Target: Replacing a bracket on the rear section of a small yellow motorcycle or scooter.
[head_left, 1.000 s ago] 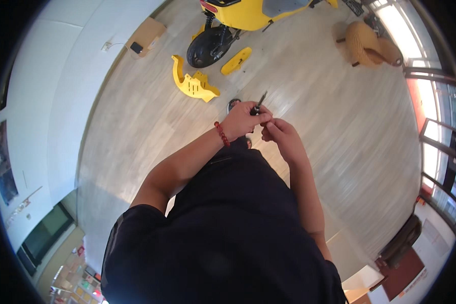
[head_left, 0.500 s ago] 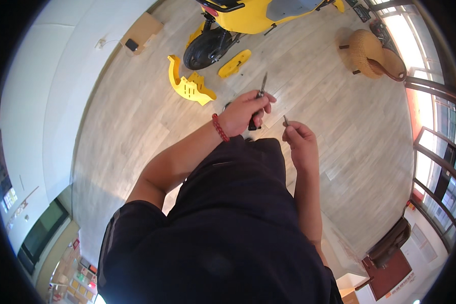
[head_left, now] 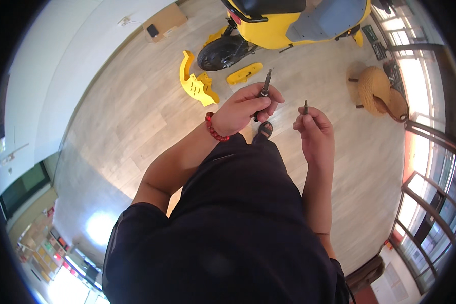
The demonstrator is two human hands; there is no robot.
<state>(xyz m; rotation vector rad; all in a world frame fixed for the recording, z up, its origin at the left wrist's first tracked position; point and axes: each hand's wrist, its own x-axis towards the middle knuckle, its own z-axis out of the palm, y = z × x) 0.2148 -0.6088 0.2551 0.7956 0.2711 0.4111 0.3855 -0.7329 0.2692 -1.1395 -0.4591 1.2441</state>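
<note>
My left hand (head_left: 240, 111), with a red bracelet at its wrist, is closed around a screwdriver (head_left: 267, 82). The metal shaft points up and away from me; fingers cover most of the dark handle. To its right, my right hand (head_left: 316, 137) pinches a short metal screwdriver bit (head_left: 305, 107) upright between thumb and fingers. A gap separates the bit from the screwdriver. Beyond my hands, a curved yellow panel (head_left: 196, 87) with slots and a smaller oblong yellow panel (head_left: 245, 73) lie on the floor.
A yellow and grey scooter (head_left: 271, 31) stands ahead, its black wheel (head_left: 224, 52) near the panels. Far right are a wicker chair (head_left: 375, 91) and an open tool case (head_left: 377, 49). Cardboard (head_left: 171, 21) with a phone (head_left: 152, 31) lies by the left wall.
The view has shifted, so the scooter, panels and chair appear lower and farther right. Both hands keep their holds. The screwdriver and the bit show more clearly, and my sandalled foot has come into sight.
</note>
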